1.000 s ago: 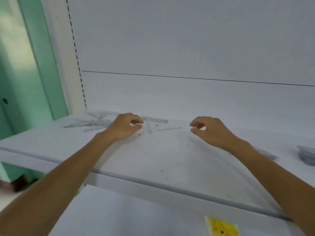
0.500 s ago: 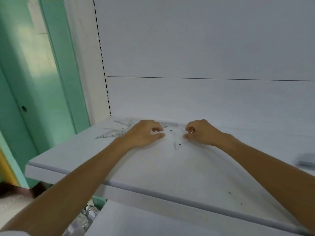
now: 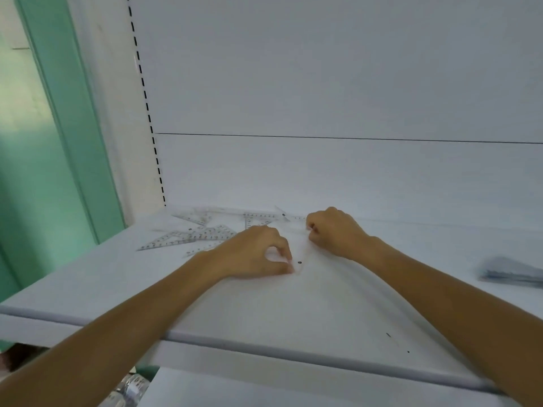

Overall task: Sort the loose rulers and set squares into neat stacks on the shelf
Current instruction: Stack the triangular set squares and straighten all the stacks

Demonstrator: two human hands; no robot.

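At the bottom of the frame the white shelf [image 3: 264,318] is showing its rounded front lip, with a few bottles [image 3: 129,387] peeking out beneath it at the lower left, and both forearms are reaching over that lip toward the centre. Just left of centre the left hand [image 3: 255,255] is resting low on the board with its fingers curled, thumb and forefinger pinching the near corner of a nearly invisible clear piece [image 3: 301,254]; whether this is a ruler or a set square cannot be told. A little farther and to the right, the right hand [image 3: 335,232] is curling in the same way, its fingertips nipping what looks like the far end of that piece. At the right edge a grey stack [image 3: 514,271] is lying well apart from the hands. Beyond, in the middle left against the back panel [image 3: 323,171], the loose rulers and set squares [image 3: 194,235] are lying crossed over one another, unsorted. The step in hand looks like lifting one piece from the scatter; the next move is probably calling for a clean lift off the board and a carry to the matching stack, edges squared.
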